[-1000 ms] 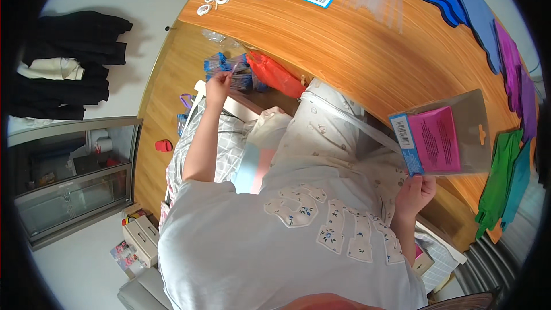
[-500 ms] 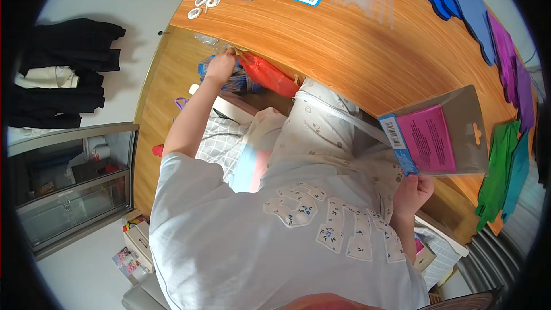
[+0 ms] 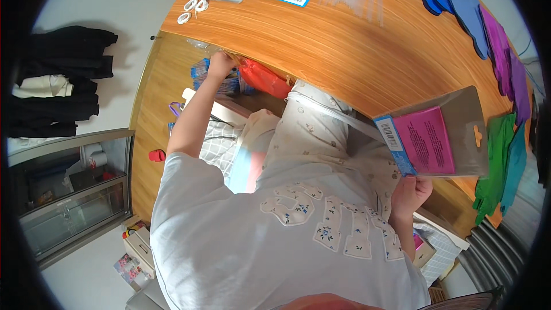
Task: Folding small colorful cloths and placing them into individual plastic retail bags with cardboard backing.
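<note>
Right hand (image 3: 414,190) pinches the lower edge of a grey card packet with a pink insert (image 3: 439,138), held upright over the lap, just off the wooden bench (image 3: 356,40) edge; left hand (image 3: 221,63) reaches under the bench edge, fingers curled on blue packets (image 3: 209,77) beside 1 red bag (image 3: 264,78); exact grip cannot be told.

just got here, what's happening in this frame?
A person seated at a round wooden table holds a clear flat packet with a pink card inside up in the right hand. The left hand reaches under the table edge into a heap of clear blue packets beside a red bag. Blue, purple and green felt pieces line the table's far rim.
</note>
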Tool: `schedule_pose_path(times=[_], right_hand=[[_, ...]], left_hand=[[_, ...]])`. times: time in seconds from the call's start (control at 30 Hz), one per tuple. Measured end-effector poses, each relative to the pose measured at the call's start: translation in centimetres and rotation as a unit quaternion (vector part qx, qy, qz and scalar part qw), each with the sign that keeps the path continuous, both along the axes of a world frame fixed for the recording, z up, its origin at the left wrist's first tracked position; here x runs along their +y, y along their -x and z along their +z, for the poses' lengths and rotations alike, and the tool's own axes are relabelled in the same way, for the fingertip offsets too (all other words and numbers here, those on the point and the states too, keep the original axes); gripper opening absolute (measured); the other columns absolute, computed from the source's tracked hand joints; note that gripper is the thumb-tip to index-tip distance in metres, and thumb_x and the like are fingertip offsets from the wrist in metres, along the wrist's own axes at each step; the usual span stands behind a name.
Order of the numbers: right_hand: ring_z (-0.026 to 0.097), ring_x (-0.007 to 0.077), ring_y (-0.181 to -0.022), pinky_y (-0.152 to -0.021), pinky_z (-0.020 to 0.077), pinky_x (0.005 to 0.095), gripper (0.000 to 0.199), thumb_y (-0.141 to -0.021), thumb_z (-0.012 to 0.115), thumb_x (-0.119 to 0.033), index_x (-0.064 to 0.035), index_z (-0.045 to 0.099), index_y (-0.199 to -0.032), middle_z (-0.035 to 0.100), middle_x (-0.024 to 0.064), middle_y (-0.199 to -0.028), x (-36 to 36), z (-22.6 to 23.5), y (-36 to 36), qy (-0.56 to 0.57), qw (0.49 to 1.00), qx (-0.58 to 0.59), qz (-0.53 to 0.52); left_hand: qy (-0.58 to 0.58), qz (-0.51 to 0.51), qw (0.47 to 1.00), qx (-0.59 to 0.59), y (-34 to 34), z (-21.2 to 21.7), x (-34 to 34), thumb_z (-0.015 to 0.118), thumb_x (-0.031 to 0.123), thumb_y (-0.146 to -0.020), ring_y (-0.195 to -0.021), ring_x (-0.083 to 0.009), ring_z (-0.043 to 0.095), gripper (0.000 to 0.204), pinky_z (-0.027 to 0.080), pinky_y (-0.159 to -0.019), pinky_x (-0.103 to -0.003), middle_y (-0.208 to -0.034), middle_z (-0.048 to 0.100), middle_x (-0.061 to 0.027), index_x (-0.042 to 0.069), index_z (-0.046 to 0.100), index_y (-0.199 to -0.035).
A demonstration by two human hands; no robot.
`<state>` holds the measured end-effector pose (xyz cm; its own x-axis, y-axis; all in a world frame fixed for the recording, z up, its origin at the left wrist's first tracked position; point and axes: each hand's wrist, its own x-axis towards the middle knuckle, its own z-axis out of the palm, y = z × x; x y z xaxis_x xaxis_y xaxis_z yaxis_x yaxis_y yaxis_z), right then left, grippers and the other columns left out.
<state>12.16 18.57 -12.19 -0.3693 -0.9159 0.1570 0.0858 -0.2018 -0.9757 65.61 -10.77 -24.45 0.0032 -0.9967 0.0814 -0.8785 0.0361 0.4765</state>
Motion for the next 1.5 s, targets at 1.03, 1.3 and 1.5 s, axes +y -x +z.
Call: schedule_pose_path(times=[1.03, 1.3, 1.5], right_hand=[[0.064, 0.0186, -0.1, -0.094, 0.0491, 0.0354, 0.01, -0.095, 0.064, -0.006, 0.0013, 0.065, -0.102, 0.069, 0.0111, -0.11, 0.9, -0.8, 0.1, 0.013, 1.0, -0.002, 0.011], [0.064, 0.02, -0.102, -0.095, 0.0485, 0.0367, 0.016, -0.095, 0.069, -0.012, 0.0017, 0.067, -0.103, 0.069, 0.0111, -0.112, 0.7, -0.4, 0.1, 0.03, 0.999, -0.012, 0.023], [0.064, 0.0184, -0.099, -0.093, 0.0493, 0.0349, 0.012, -0.093, 0.06, 0.0, 0.0012, 0.067, -0.102, 0.07, 0.0104, -0.11, 0.9, -0.6, -0.3, 0.042, 0.999, -0.027, 0.017]], left_hand=[[-0.249, -0.104, 0.958, -0.096, -2.7, -1.1, -2.2, 0.067, 0.014, -0.085, -0.064, -0.0249, 0.07, 0.01, 0.056, -0.061, -0.039, -0.076, 0.072, -0.0105, 0.011, 0.075, -0.09], [-0.414, 0.205, 0.857, 0.228, -3.0, -3.7, -3.0, 0.07, 0.016, -0.082, -0.077, -0.0145, 0.07, 0.029, 0.054, -0.058, -0.031, -0.09, 0.076, -0.0024, 0.02, 0.074, -0.11], [-0.214, -0.174, 0.877, -0.393, 0.2, 2.7, -2.7, 0.073, 0.038, -0.082, -0.111, -0.0321, 0.068, 0.046, 0.057, -0.089, -0.04, -0.116, 0.071, -0.0156, 0.016, 0.071, -0.122]])
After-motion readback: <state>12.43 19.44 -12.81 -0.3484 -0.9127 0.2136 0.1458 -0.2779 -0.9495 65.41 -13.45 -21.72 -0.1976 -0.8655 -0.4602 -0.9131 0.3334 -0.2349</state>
